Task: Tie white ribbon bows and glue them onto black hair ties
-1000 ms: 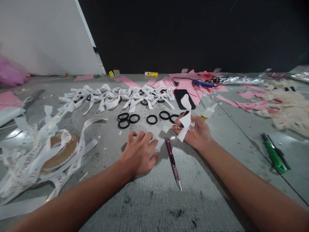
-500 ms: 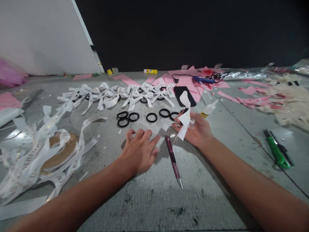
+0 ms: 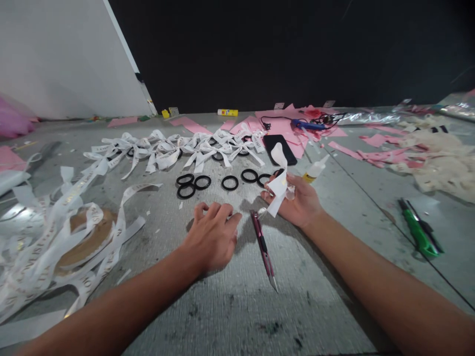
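Observation:
My right hand point(image 3: 300, 203), palm turned up, holds a white ribbon bow point(image 3: 279, 185) between its fingers. The bow's ends stick up and hang down past the fingertips. My left hand point(image 3: 214, 235) is low over the table, back upward, its fingers loosely bent and apart with nothing visible in them. Between the hands lies a maroon craft knife point(image 3: 262, 247), its blade pointing toward me. Several black rings point(image 3: 230, 183) lie just beyond my hands. A small glue bottle point(image 3: 315, 170) with a yellow label stands tilted behind my right hand.
White bows point(image 3: 163, 151) on black rings form a row farther back. A phone point(image 3: 279, 149) lies near pink paper scraps point(image 3: 193, 124) and a blue glue gun point(image 3: 308, 125). Loose printed ribbon point(image 3: 44, 237) covers the left; a green cutter point(image 3: 421, 230) lies right.
The fingers of my left hand have bent in, with index finger and thumb closer together. My right hand keeps the bow, now turned slightly. The whole view has shifted a little.

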The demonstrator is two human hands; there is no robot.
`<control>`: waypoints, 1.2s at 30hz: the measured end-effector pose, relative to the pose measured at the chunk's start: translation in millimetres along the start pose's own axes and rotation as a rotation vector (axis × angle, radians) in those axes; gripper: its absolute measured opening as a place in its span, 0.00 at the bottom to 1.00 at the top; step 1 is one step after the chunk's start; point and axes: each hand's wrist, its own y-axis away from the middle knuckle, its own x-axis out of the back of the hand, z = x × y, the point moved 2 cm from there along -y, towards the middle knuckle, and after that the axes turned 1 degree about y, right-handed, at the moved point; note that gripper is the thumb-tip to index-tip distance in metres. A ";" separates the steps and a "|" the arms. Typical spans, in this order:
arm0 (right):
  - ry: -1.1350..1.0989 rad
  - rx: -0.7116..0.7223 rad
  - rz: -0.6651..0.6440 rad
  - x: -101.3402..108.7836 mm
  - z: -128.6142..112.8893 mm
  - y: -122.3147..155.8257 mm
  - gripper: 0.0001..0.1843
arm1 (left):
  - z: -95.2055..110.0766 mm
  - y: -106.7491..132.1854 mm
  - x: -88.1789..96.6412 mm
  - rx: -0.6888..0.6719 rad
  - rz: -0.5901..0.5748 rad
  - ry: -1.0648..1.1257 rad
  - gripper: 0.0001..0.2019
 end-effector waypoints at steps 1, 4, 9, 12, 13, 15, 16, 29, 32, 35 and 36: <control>0.001 0.000 -0.001 -0.3 -0.2 0.2 0.03 | 0.3 -0.1 -0.2 0.000 -0.007 -0.001 0.17; 0.007 0.006 -0.001 -1.1 -0.5 0.9 0.02 | 1.6 -0.7 -0.2 0.001 -0.022 -0.012 0.18; -0.004 0.000 -0.005 -2.6 -0.4 1.2 0.03 | 3.8 -2.2 -0.1 0.020 -0.028 -0.023 0.19; -0.018 0.004 -0.014 -4.7 -0.8 1.1 0.03 | 3.0 -2.2 -1.4 0.035 -0.017 -0.025 0.21; -0.023 0.003 -0.016 -5.2 -0.9 1.1 0.03 | 2.3 -1.9 -2.1 0.042 -0.012 -0.021 0.22; -0.022 0.006 -0.011 -5.5 -1.1 1.2 0.03 | 0.5 -1.0 -3.5 0.061 0.001 -0.009 0.23; -0.017 0.007 -0.002 -5.1 -1.1 1.2 0.03 | -0.1 -0.5 -3.9 0.065 0.011 -0.003 0.24; 0.061 -0.008 0.000 3.4 1.5 -0.3 0.05 | 2.5 0.2 -2.0 0.007 0.010 -0.011 0.19; 0.073 0.001 -0.012 4.2 1.8 -0.8 0.06 | 3.5 -0.8 -1.8 0.021 -0.005 -0.017 0.21; 0.056 -0.004 -0.004 4.7 2.4 -1.3 0.05 | 4.6 -1.5 -0.9 0.041 -0.016 -0.014 0.21; 0.046 -0.008 0.002 4.7 2.6 -1.4 0.05 | 4.8 -1.6 -0.8 0.041 -0.016 -0.015 0.21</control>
